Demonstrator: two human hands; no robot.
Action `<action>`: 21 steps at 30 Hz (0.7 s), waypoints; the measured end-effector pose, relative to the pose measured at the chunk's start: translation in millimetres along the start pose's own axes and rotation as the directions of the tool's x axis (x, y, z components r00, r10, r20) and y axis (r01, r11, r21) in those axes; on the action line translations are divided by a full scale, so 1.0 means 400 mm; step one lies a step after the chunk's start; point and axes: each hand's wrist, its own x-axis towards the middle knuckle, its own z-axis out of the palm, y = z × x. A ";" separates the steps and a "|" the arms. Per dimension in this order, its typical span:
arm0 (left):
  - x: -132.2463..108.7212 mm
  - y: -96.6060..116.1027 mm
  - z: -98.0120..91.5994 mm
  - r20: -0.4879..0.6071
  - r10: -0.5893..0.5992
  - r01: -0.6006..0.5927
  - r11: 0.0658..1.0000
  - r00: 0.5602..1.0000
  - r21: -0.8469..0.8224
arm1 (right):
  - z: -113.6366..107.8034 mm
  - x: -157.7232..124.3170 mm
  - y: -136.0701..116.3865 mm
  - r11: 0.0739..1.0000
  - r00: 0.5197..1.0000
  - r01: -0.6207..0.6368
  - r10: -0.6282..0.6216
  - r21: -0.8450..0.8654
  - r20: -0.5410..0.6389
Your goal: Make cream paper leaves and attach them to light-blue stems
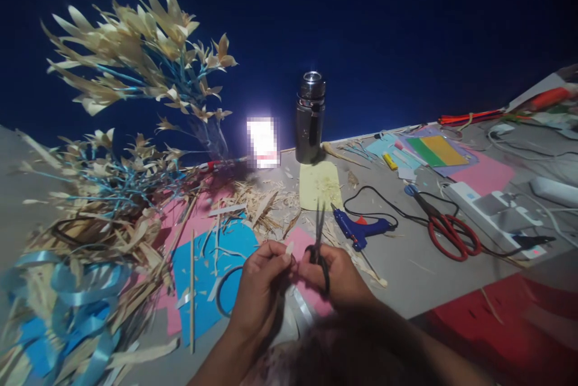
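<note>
Between thumb and fingertips, my left hand [266, 268] pinches a small pale petal-like piece [289, 249], seemingly cut from dried husk. My right hand [341, 271] grips a pair of black-handled scissors [319, 226], blades pointing up and away from me. The two hands nearly meet, so what lies between their fingertips is partly hidden. Beneath them are a blue sheet [212, 259] and a pink sheet [300, 238], with a thin wooden stick [192, 289] lying on the blue one. Just past my right hand rests a blue glue gun [359, 230].
Husk flowers on blue stems [167, 43] stand at the left, above loose husks and light-blue ribbon [85, 289]. A dark flask [310, 121] stands behind a yellow pad [320, 184]. Red-handled scissors [447, 232], a power strip [487, 217] and cables lie to the right.
</note>
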 end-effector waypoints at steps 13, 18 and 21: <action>-0.001 -0.003 -0.007 0.134 -0.033 0.016 0.992 0.991 0.122 | -0.010 0.035 -0.018 0.955 0.982 0.165 -0.137 0.246 -0.128; -0.001 0.001 0.011 0.140 -0.082 0.078 0.996 0.987 0.036 | -0.010 0.047 -0.002 0.919 0.982 0.172 -0.131 0.355 -0.137; 0.008 -0.014 0.025 0.118 -0.069 0.065 0.997 0.991 0.039 | -0.006 0.047 -0.008 0.921 0.989 0.146 -0.122 0.362 -0.090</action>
